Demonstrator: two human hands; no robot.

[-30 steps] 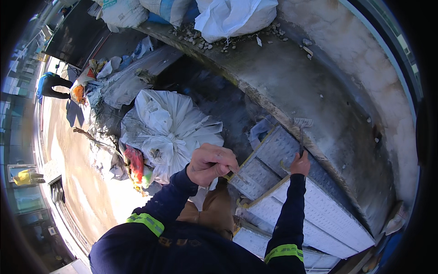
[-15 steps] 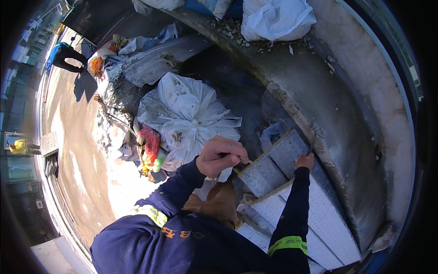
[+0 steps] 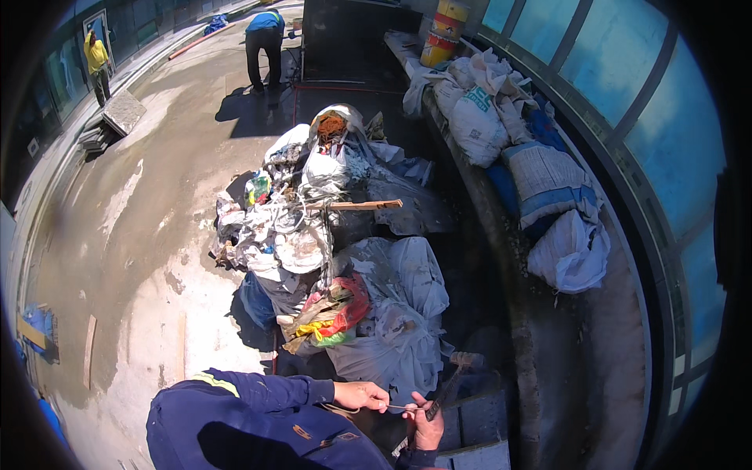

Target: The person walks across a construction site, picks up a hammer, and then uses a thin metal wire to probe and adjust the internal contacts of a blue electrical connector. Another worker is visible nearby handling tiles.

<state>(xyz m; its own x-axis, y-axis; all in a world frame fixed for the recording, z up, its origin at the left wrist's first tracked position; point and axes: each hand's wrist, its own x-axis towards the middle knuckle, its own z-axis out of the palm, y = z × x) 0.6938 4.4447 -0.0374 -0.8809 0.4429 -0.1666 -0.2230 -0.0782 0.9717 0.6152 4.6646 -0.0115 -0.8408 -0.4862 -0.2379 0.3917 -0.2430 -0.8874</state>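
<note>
My left hand [image 3: 363, 395] is closed in a pinch on a thin, pale string or wire [image 3: 399, 406], which stretches across to my right hand. My right hand [image 3: 425, 428] grips a dark-handled tool [image 3: 444, 394] whose pale, blunt head points up and away; it may be a hammer or a brush, I cannot tell which. The fingers of that hand also meet the end of the string or wire. Just right of and below my hands lie grey-white panels [image 3: 482, 419], partly cut off by the lower edge. A big white plastic bag [image 3: 392, 321] bulges beyond my hands.
A heap of debris bags [image 3: 301, 235] lies ahead, with a wooden strip [image 3: 364, 205] across it. Filled sacks [image 3: 548, 176] line the ledge at right, near a yellow-red drum [image 3: 443, 33]. One person in blue [image 3: 265, 43] bends over; another in yellow [image 3: 96, 59] stands far left.
The view has swung up and outward. My right hand has come off the panels with the tool and now meets my left hand, the string or wire between them.
</note>
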